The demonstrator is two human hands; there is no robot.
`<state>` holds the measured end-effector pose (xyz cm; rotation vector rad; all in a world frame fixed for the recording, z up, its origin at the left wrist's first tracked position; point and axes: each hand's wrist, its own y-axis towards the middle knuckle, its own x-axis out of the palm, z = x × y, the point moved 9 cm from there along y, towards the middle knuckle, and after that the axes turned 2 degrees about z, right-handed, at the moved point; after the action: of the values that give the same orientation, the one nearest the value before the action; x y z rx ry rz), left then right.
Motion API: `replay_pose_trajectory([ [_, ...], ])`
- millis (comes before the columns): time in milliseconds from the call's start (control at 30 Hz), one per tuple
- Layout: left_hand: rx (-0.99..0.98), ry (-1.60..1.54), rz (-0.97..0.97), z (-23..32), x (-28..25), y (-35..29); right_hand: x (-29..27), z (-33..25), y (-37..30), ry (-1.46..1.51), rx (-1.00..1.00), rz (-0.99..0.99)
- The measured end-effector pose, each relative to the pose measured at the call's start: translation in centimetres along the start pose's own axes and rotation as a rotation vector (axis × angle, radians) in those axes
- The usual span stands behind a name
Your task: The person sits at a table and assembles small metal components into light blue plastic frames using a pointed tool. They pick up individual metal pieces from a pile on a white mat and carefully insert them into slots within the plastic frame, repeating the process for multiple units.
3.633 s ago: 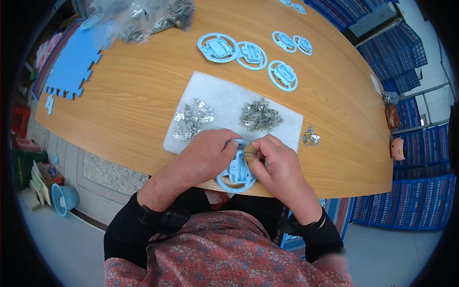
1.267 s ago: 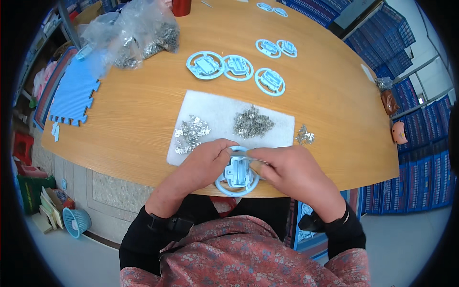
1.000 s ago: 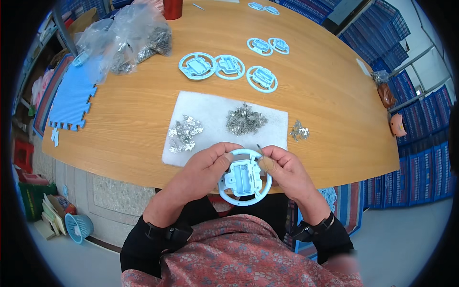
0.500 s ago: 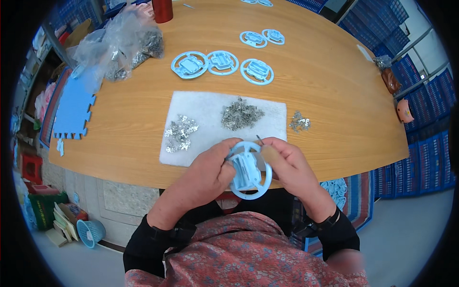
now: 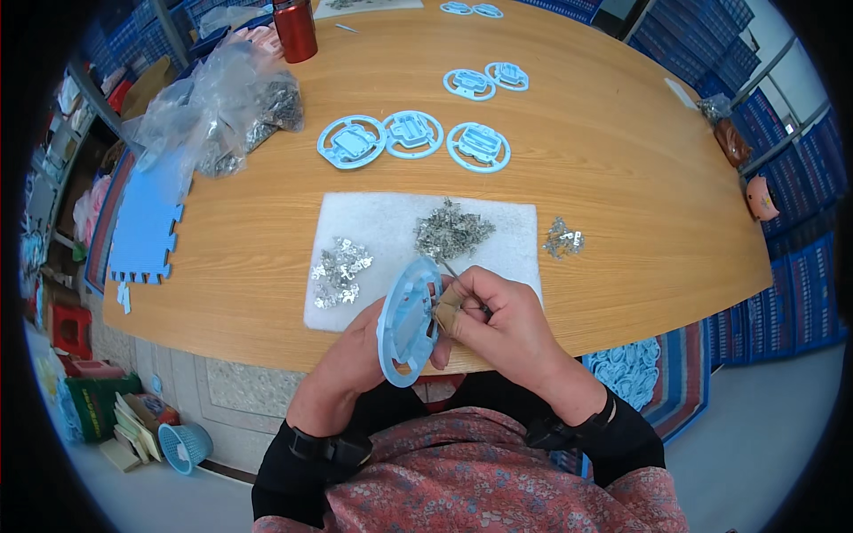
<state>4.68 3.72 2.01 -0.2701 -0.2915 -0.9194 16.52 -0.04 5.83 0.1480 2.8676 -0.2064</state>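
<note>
My left hand (image 5: 348,355) grips a light blue round plastic part (image 5: 410,322), a ring with a box-shaped frame in its middle, and holds it tilted nearly on edge. Some of the left fingers are hidden behind it. Close against its right side, my right hand (image 5: 493,315) pinches a thin, dark metal tool (image 5: 452,270) that looks like tweezers; tan tape wraps a finger. Beyond the hands, a white padded mat (image 5: 382,209) carries a pile of small silvery metal pieces (image 5: 451,231) and a looser group of flat metal clips (image 5: 339,274).
More small metal pieces (image 5: 562,238) lie right of the mat. Several blue round parts (image 5: 480,147) rest farther back on the wooden table (image 5: 622,195). At the left are a plastic bag of metal parts (image 5: 240,107), a blue foam tile (image 5: 147,235) and a red flask (image 5: 295,34).
The blue round part has turned from facing up to nearly on edge and shifted left. My right hand has moved left with the tool, now beside the part's frame. The view has tilted slightly.
</note>
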Motion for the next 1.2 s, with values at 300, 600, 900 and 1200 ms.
replay_pose_trajectory([
  [300, -0.008, -0.361, -0.101, -1.6, 0.0, 0.1, -0.2, 1.5, 0.5, 0.147, 0.058, -0.002],
  [600, 0.008, -0.801, -0.090, -1.3, 0.1, 0.6, 0.2, -4.4, -3.2, -0.176, -0.470, 0.123],
  [900, 0.134, -0.263, 0.246, -1.0, 0.4, 0.7, -3.7, -2.1, -4.3, -0.110, -0.210, 0.228],
  [1200, 0.065, 0.454, 0.032, 1.1, 2.7, 2.5, -6.4, 5.6, -4.0, 0.100, -0.017, 0.021],
])
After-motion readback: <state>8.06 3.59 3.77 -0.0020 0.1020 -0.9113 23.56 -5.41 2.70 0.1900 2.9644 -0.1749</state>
